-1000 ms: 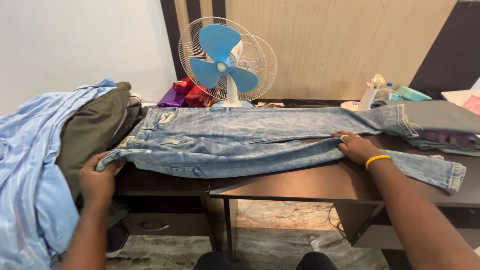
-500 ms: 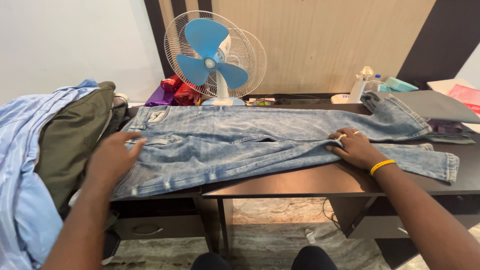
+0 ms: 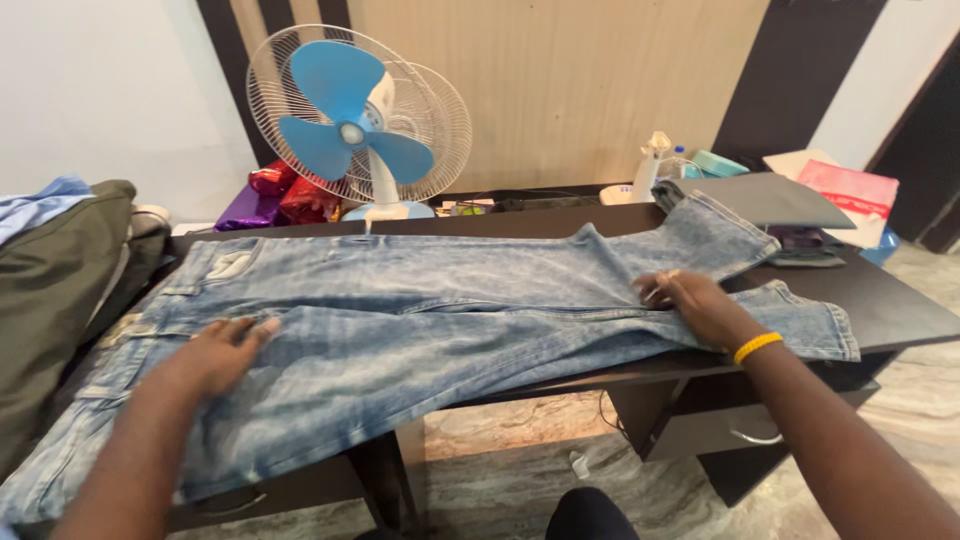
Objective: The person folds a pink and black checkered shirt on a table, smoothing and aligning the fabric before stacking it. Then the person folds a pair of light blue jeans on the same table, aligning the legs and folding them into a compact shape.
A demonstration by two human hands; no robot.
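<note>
Flatly, blue jeans spread on dark surface, left hand and right hand pressed on denim, fingers together, fan far behind.

A dark brown table holds a pair of light blue jeans spread flat across it, a white fan with blue blades at the back, shiny wrapped things and a grey folded cloth.

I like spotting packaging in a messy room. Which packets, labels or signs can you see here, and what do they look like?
Shiny red packet: behind the fan's base, crinkled foil.
Shiny purple packet: left of the red one, crinkled foil.
Pink-red flat bag: far right of the desk, on pale card.
Pale patch label: on the jeans' waistband.
</note>
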